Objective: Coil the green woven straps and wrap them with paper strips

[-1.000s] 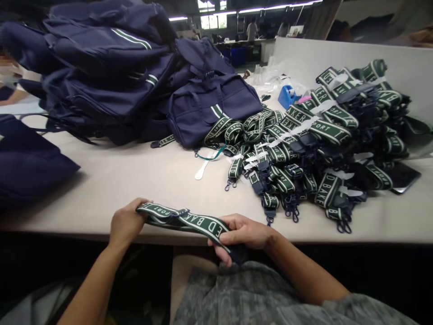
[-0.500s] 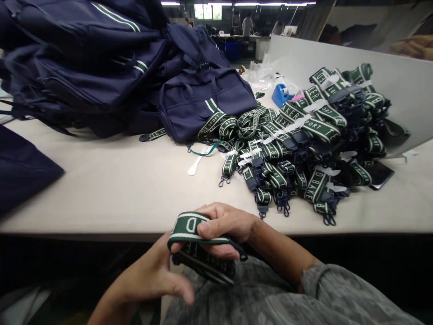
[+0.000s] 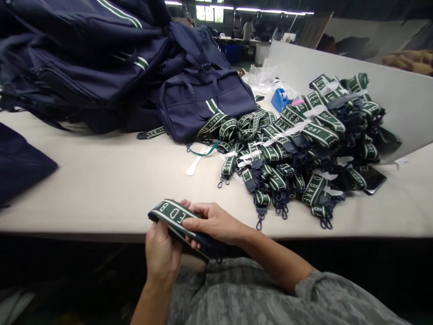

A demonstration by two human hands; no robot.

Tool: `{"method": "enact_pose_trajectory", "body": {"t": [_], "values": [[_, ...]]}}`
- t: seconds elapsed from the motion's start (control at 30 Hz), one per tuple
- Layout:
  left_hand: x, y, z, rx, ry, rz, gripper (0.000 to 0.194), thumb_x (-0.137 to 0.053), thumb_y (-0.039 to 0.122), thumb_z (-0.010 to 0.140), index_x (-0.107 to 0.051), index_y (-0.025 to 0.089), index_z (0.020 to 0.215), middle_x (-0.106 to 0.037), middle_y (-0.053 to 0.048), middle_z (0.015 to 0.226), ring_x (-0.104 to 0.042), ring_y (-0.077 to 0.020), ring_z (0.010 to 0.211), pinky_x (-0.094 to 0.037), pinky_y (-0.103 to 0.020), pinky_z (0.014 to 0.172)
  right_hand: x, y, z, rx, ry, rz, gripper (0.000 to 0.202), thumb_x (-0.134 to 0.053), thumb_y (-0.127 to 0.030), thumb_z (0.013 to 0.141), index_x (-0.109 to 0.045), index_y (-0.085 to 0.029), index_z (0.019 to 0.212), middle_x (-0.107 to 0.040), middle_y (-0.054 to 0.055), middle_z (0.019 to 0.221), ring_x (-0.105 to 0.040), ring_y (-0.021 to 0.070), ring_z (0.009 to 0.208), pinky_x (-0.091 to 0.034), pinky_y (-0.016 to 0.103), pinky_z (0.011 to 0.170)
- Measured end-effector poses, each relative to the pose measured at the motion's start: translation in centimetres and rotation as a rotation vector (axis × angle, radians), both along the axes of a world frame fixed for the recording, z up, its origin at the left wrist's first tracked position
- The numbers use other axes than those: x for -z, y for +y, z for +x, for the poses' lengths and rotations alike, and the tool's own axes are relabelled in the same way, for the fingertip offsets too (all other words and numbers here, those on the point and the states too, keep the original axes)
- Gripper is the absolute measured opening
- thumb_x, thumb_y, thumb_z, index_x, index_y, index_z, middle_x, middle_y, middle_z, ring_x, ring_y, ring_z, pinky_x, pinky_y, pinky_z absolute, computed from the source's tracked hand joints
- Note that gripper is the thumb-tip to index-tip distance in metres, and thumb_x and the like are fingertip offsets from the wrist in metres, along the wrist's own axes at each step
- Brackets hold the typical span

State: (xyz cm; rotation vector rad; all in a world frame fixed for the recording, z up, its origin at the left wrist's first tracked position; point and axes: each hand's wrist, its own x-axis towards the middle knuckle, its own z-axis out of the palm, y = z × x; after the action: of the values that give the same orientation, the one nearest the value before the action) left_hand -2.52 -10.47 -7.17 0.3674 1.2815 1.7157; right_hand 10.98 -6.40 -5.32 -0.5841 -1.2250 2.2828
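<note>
A green webbing strap [image 3: 174,213] with white edge stripes and white lettering lies folded in loops between my hands, just over the table's front edge. My right hand [image 3: 211,222] is closed around it, thumb pressed on the lettered face. At the strap's left bend, my left hand [image 3: 162,253] is closed with its fingers partly hidden beneath the loop. The strap's dark end hangs below my right hand. Beyond, to the right, lies a heap of matching straps [image 3: 284,131], many bound with white bands and showing dark metal clips.
Navy bags [image 3: 84,76] are piled at the back left, with a smaller navy bag [image 3: 206,101] beside the straps. A blue tape dispenser [image 3: 280,99], a white tag [image 3: 191,169] and a phone [image 3: 375,180] lie on the table [image 3: 111,180]. A white partition [image 3: 399,99] stands at right.
Both hands and the strap have moved left and slightly up. My left hand has gone from spread thumb and fingers to closing on the strap's bend. The folded strap now appears longer and flatter.
</note>
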Motion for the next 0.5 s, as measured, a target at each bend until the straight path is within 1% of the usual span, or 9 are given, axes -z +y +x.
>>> {"method": "enact_pose_trajectory", "body": {"t": [0.03,0.07,0.13,0.23,0.27,0.33,0.4,0.43,0.5], "values": [[-0.3,0.4,-0.5,-0.039,-0.032,0.017,0.020,-0.067,0.028,0.086,-0.069,0.011,0.098,-0.074,-0.008,0.084,-0.073,-0.0193,0.080,-0.062,-0.027,0.076,0.9,-0.5,-0.5,0.043,-0.054,0.020,0.049,-0.077,-0.058,0.077,-0.057,-0.015,0.094,-0.062,-0.001,0.070,-0.059,0.0097,0.055,-0.049,0.019,0.052],[-0.5,0.8,-0.9,-0.072,-0.049,0.042,0.023,-0.064,0.025,0.089,-0.069,0.010,0.105,-0.075,-0.013,0.099,-0.073,-0.0216,0.094,-0.061,-0.028,0.084,1.8,-1.0,-0.9,0.082,-0.104,0.049,0.051,-0.076,-0.060,0.076,-0.057,-0.015,0.092,-0.062,-0.001,0.068,-0.059,0.0107,0.054,-0.049,0.020,0.051],[-0.6,1.2,-1.6,-0.110,-0.054,0.094,0.024,-0.060,0.022,0.091,-0.069,0.007,0.108,-0.073,-0.017,0.109,-0.071,-0.0239,0.105,-0.059,-0.031,0.094,3.6,-1.8,-1.6,0.145,-0.195,0.117,0.052,-0.075,-0.063,0.075,-0.057,-0.016,0.088,-0.061,-0.001,0.065,-0.059,0.0128,0.054,-0.047,0.021,0.049],[-0.7,1.4,-2.1,-0.125,-0.062,0.116,0.021,-0.057,0.019,0.093,-0.070,0.007,0.104,-0.074,-0.016,0.105,-0.072,-0.0232,0.102,-0.059,-0.032,0.094,5.5,-2.3,-2.0,0.208,-0.260,0.169,0.049,-0.073,-0.062,0.078,-0.057,-0.016,0.087,-0.060,0.000,0.068,-0.059,0.0134,0.056,-0.045,0.023,0.050],[-0.9,1.4,-2.1,-0.127,-0.080,0.104,0.021,-0.056,0.018,0.094,-0.071,0.007,0.102,-0.075,-0.015,0.103,-0.072,-0.0223,0.099,-0.060,-0.030,0.092,5.9,-2.3,-2.1,0.237,-0.267,0.176,0.049,-0.073,-0.060,0.078,-0.058,-0.016,0.092,-0.060,-0.001,0.072,-0.058,0.0126,0.057,-0.044,0.023,0.052],[-1.3,1.5,-2.1,-0.132,-0.142,0.058,0.023,-0.051,0.016,0.096,-0.071,0.005,0.098,-0.075,-0.015,0.100,-0.073,-0.0200,0.094,-0.061,-0.026,0.087,6.2,-2.0,-2.1,0.317,-0.291,0.200,0.056,-0.077,-0.057,0.076,-0.057,-0.018,0.110,-0.060,-0.002,0.083,-0.056,0.0103,0.059,-0.043,0.022,0.054],[-2.0,1.7,-2.0,-0.137,-0.254,-0.014,0.029,-0.043,0.015,0.099,-0.070,0.004,0.100,-0.075,-0.016,0.097,-0.074,-0.0175,0.087,-0.062,-0.022,0.081,6.2,-1.5,-2.0,0.379,-0.342,0.289,0.062,-0.079,-0.055,0.075,-0.057,-0.021,0.122,-0.059,-0.001,0.092,-0.054,0.0096,0.065,-0.043,0.023,0.060],[-2.4,1.9,-2.0,-0.134,-0.328,-0.050,0.032,-0.039,0.014,0.101,-0.069,0.003,0.105,-0.075,-0.015,0.094,-0.074,-0.0164,0.084,-0.062,-0.021,0.078,6.1,-1.3,-2.0,0.375,-0.360,0.350,0.057,-0.078,-0.054,0.076,-0.061,-0.022,0.120,-0.058,-0.001,0.093,-0.054,0.0105,0.070,-0.044,0.024,0.065],[-3.1,2.1,-2.0,-0.118,-0.487,-0.100,0.037,-0.031,0.014,0.103,-0.063,0.002,0.119,-0.076,-0.014,0.090,-0.074,-0.0149,0.078,-0.063,-0.021,0.074,5.8,-0.8,-1.9,0.330,-0.358,0.461,0.040,-0.073,-0.052,0.082,-0.070,-0.020,0.105,-0.060,0.002,0.096,-0.055,0.0136,0.082,-0.044,0.027,0.076]]}}
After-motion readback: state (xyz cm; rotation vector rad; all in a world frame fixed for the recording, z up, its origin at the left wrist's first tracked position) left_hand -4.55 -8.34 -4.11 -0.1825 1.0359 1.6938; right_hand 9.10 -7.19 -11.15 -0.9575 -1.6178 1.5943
